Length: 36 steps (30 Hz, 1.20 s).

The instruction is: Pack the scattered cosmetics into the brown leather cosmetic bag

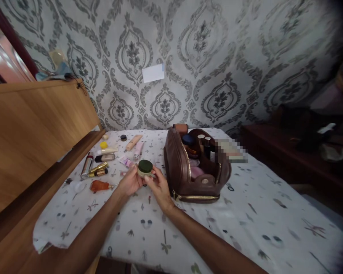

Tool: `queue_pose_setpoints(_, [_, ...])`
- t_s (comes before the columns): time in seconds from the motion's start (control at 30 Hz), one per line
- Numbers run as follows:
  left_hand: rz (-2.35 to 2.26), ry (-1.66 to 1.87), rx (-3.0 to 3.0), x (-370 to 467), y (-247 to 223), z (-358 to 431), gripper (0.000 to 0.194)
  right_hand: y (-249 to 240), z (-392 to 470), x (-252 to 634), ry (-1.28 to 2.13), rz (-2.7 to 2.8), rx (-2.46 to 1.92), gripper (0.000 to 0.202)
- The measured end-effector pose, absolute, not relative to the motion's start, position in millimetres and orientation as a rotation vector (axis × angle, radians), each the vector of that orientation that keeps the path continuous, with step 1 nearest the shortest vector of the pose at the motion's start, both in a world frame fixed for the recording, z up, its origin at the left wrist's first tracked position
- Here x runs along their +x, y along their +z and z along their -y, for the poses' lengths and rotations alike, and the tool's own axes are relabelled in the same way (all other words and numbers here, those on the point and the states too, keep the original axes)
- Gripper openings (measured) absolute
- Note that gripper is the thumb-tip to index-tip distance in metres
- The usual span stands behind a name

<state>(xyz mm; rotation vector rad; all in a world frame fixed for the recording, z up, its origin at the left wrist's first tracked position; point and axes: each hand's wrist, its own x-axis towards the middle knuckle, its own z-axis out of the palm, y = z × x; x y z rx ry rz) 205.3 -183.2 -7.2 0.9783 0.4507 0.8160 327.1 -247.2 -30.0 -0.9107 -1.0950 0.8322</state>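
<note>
Both grips hold jar, seemingly aloft.

No text, brand or number is showing legibly; markings on the lilac-and-white squeeze tube are appearing too small.

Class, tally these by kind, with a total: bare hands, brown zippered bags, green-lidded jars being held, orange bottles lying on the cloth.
Bare hands, left hand and right hand: 2
Brown zippered bag: 1
Green-lidded jar: 1
Orange bottle: 1
Total: 5
</note>
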Motion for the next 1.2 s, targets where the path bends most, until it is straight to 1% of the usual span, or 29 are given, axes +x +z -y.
queue_pose_setpoints(0.07, [-0.470,0.774,0.986,206.1,-13.9,183.7,0.050,-30.4,246.0,328.4,0.789,1.102,-0.936,0.042])
queue_pose_setpoints(0.17, [-0.487,0.754,1.009,207.7,-19.0,184.7,0.052,-30.0,245.4,329.5,0.809,1.111,-0.942,0.038])
queue_pose_setpoints(0.33, [-0.588,0.987,1.067,209.9,-20.6,185.3,0.040,-30.3,244.4,325.7,0.906,1.038,-0.851,0.038])
queue_pose_setpoints(0.5, [-0.737,1.109,1.230,205.0,-22.0,182.8,0.037,-32.9,243.4,320.7,1.009,0.909,-0.817,0.042])
queue_pose_setpoints(0.6, [-0.781,1.148,1.344,199.9,-19.8,183.7,0.034,-34.3,243.1,320.6,0.990,0.896,-0.879,0.043])
queue_pose_setpoints(0.77, [-0.803,1.116,1.525,196.7,-6.0,190.5,0.038,-36.6,242.8,322.5,0.849,0.940,-1.025,0.044])
queue_pose_setpoints(0.93, [-0.786,1.091,1.583,198.3,1.1,191.5,0.035,-37.0,245.3,322.4,0.775,1.007,-1.075,0.044])
queue_pose_setpoints(1.2, [-0.765,1.081,1.546,196.9,-3.1,188.2,0.030,-33.8,247.9,322.3,0.843,1.004,-1.049,0.048])
